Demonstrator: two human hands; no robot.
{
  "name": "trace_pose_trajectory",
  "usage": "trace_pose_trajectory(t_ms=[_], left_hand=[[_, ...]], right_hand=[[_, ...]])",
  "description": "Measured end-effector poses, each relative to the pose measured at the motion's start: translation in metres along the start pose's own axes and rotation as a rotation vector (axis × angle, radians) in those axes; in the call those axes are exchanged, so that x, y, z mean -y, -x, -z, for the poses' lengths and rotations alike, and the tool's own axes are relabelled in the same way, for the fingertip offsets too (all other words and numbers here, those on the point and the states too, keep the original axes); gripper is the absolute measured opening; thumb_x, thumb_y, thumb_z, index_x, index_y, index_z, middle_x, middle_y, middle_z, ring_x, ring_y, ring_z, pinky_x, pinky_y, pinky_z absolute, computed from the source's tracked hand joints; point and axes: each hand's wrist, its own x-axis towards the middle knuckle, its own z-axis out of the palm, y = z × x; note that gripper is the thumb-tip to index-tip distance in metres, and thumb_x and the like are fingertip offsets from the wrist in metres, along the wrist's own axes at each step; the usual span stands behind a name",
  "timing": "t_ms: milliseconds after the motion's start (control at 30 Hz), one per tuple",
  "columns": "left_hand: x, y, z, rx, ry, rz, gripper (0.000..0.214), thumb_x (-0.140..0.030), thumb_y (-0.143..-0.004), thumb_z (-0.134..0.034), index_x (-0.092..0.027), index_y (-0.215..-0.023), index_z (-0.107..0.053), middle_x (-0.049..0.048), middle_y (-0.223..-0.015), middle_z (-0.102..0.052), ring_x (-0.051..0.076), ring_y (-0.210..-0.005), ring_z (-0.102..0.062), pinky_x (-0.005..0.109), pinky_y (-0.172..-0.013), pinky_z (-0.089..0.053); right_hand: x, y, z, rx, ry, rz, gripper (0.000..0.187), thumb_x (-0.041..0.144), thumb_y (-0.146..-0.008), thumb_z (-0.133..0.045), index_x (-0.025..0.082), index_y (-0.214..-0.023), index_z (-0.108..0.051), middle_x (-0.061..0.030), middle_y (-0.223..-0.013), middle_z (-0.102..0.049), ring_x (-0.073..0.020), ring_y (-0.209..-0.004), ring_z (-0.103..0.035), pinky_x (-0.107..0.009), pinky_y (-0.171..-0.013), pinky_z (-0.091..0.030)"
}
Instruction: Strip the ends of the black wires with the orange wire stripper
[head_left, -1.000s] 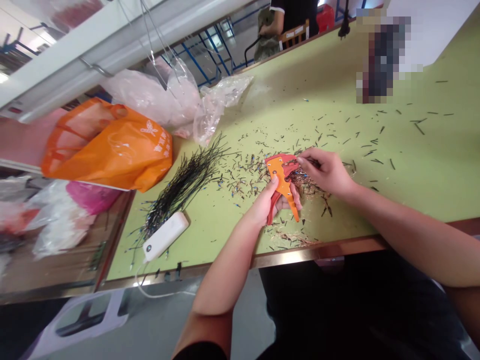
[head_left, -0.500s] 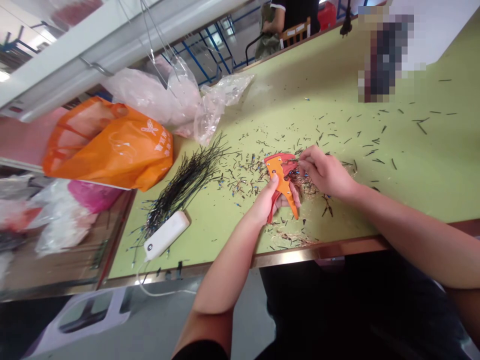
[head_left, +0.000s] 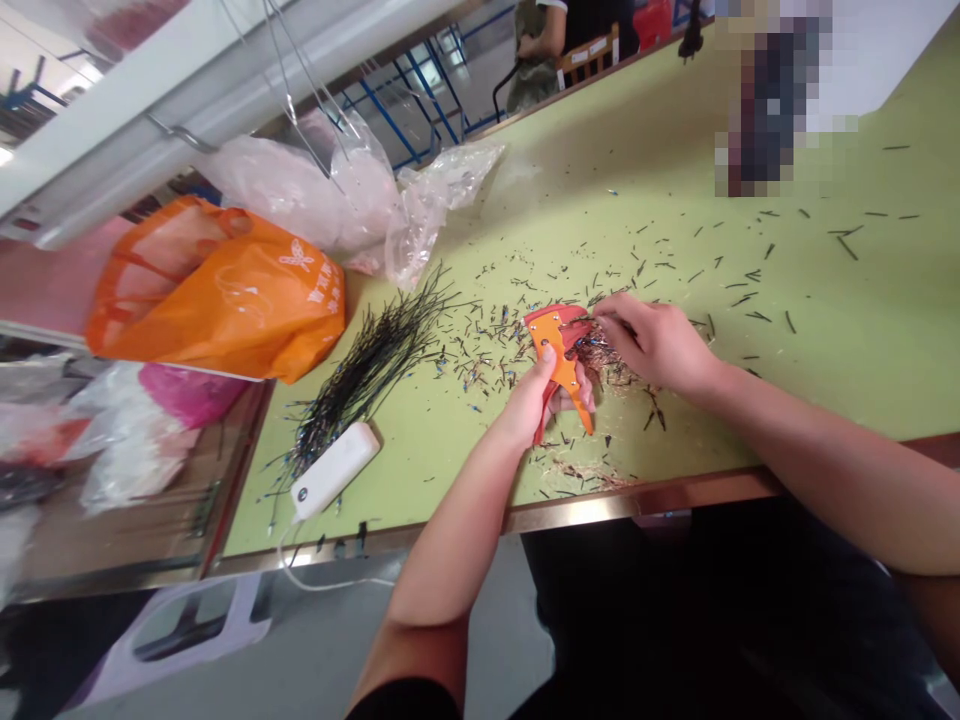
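An orange and red wire stripper (head_left: 555,350) is gripped by its handles in my left hand (head_left: 541,392), its red jaw end pointing away from me. At the right side of its jaws, my right hand (head_left: 651,338) pinches a short dark wire (head_left: 586,318), whose far end meets the tool. Part of that wire is hidden by my fingers. Under and around both hands lie black wire scraps (head_left: 480,350) and a heap of coppery strands (head_left: 615,365). Left of my hands, a bundle of long black wires (head_left: 367,370) rests on the table.
A white power bank (head_left: 335,470) with a cable lies against the bundle. Beyond it are an orange bag (head_left: 247,290) and clear plastic bags (head_left: 352,195). The green table (head_left: 847,330) carries more scraps at right. A person (head_left: 541,40) is at the far side.
My right hand has shifted slightly left, closer over the stripper's jaws. The stripper stays in my left hand almost unmoved; the view has tilted slightly.
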Motion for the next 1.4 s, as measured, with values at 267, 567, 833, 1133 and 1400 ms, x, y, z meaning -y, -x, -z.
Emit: trace_pose_trajectory(t_ms=[267, 567, 833, 1133, 1400], left_hand=[[0.001, -0.002, -0.01, -0.024, -0.037, -0.037, 0.076, -0.096, -0.077, -0.062, -0.021, -0.069, -0.057, -0.0025, -0.054, -0.053, 0.014, -0.051, -0.058, 0.03, -0.058, -0.053], [0.011, -0.006, -0.018, -0.06, -0.01, -0.055, 0.075, -0.095, -0.079, -0.062, -0.022, -0.062, -0.05, -0.0054, -0.047, -0.044, 0.011, -0.042, -0.048, 0.028, -0.049, -0.043], [0.011, -0.01, -0.023, -0.093, 0.103, 0.065, 0.076, -0.09, -0.091, -0.047, -0.023, -0.057, -0.049, -0.0045, -0.044, -0.039, 0.011, -0.038, -0.043, 0.028, -0.046, -0.042], [0.003, -0.007, -0.029, -0.017, 0.248, 0.095, 0.081, -0.09, -0.094, -0.035, -0.021, -0.056, -0.051, -0.0033, -0.043, -0.038, 0.012, -0.034, -0.043, 0.028, -0.04, -0.044], [0.018, -0.014, -0.044, -0.293, 0.291, -0.157, 0.061, -0.078, -0.097, -0.051, -0.023, -0.112, -0.072, 0.0052, -0.082, -0.074, 0.026, -0.083, -0.076, 0.034, -0.066, -0.058]], right_hand=[[0.001, 0.0, -0.002, -0.039, 0.006, 0.016, 0.03, 0.032, -0.109, -0.047, 0.017, -0.111, -0.072, -0.007, -0.084, -0.077, -0.014, -0.059, -0.059, -0.028, -0.061, -0.045], [0.009, -0.002, 0.001, -0.041, 0.045, -0.003, 0.027, 0.031, -0.106, -0.044, 0.019, -0.104, -0.068, 0.0002, -0.063, -0.061, -0.012, -0.048, -0.041, -0.028, -0.056, -0.037], [0.006, -0.003, -0.004, -0.026, 0.051, -0.033, 0.023, 0.03, -0.106, -0.041, 0.021, -0.103, -0.063, 0.0004, -0.062, -0.058, -0.0139, -0.048, -0.04, -0.029, -0.057, -0.036], [0.021, 0.009, -0.024, -0.169, -0.284, -0.179, 0.023, 0.042, -0.111, -0.041, 0.023, -0.118, -0.052, -0.0027, -0.08, -0.063, -0.0195, -0.066, -0.061, -0.034, -0.063, -0.049], [0.031, 0.024, -0.062, -0.363, -0.288, 0.1, 0.052, 0.047, -0.11, -0.04, 0.029, -0.158, -0.034, -0.019, -0.145, -0.054, -0.0379, -0.139, -0.054, -0.061, -0.109, -0.054]])
